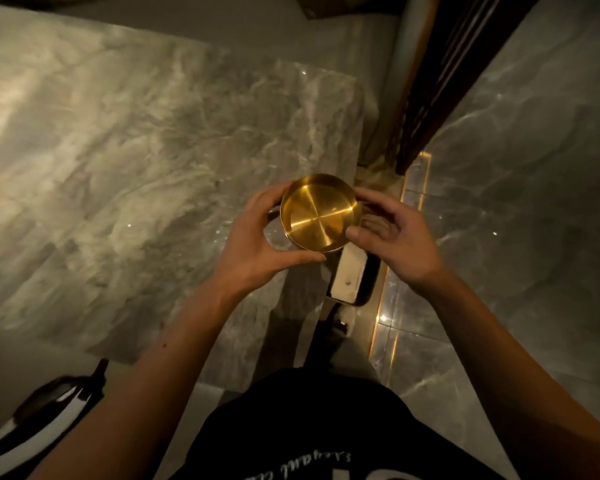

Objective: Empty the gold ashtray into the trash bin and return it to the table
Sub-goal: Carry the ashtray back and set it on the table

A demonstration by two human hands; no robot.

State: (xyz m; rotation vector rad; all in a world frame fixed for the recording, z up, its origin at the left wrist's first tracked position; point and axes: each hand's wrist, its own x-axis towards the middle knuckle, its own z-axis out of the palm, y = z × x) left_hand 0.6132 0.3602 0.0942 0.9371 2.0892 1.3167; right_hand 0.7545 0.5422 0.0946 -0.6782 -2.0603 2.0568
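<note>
Above the near right corner of the grey marble table (pixel 125 161), the gold ashtray (pixel 321 213) is held level between both hands, its open bowl facing up and looking empty and clean, with only brushed radial glints across the bottom. The left hand (pixel 257 237) cups its left wall, fingers curled behind the rim and thumb stretched under the near edge; the right hand (pixel 395 233) touches the right rim with thumb and fingertips, the other fingers loosely spread rather than clamped. It looks like thin polished metal: rigid, probably light, not fragile, but slick under dry fingers (and quick to show prints), so the upright side wall, pinched from opposite sides, seems a safer hold than the smooth inside. The tabletop is glossy veined stone, hard and flat, so a metal dish set down carelessly would likely clink and might slide. Beyond the table edge lies dim polished marble floor (pixel 520 188) with a lit gold strip (pixel 418 183) and a dark slatted wooden panel (pixel 440 77). Below the hands stands a dark-rimmed rectangular container (pixel 352 278), possibly the trash bin, though I cannot be sure.
</note>
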